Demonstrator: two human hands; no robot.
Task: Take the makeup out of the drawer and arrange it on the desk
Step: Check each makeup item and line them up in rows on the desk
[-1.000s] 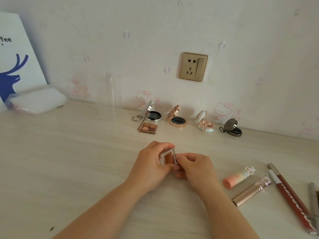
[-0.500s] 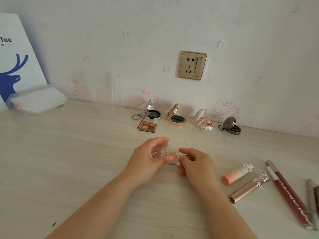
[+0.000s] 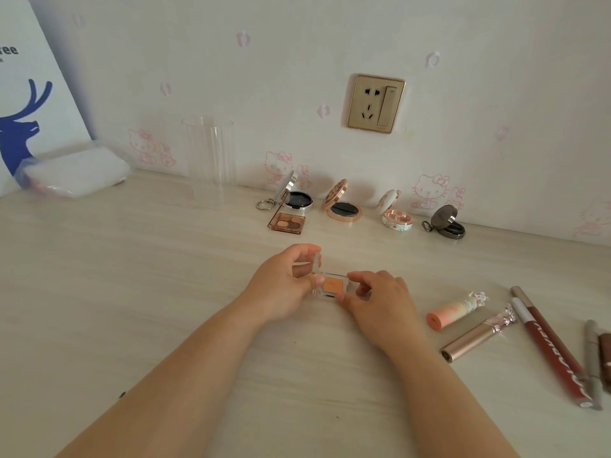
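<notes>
A small clear compact with an orange pan point(image 3: 331, 285) lies on the desk point(image 3: 132, 292) at the centre, its clear lid standing up. My left hand point(image 3: 281, 285) pinches the lid and the compact's left edge. My right hand point(image 3: 377, 299) grips the compact's right side. Along the wall stand several open compacts: a silver one point(image 3: 296, 196), a rose-gold one point(image 3: 342, 206), a white floral one point(image 3: 395, 216) and a dark one point(image 3: 446, 224). A brown eyeshadow palette point(image 3: 287, 223) lies in front of the silver one.
At the right lie a peach lipstick point(image 3: 454, 312), a gold tube point(image 3: 476, 337), a long red lip gloss point(image 3: 552, 348) and a grey pen point(image 3: 593, 361). A clear glass point(image 3: 208, 153) stands at the back. A white packet point(image 3: 76, 171) and a deer sign point(image 3: 23, 104) sit at the far left.
The compact went from held tilted between both hands to lying flat on the desk with its lid raised. Both hands moved slightly away from me.
</notes>
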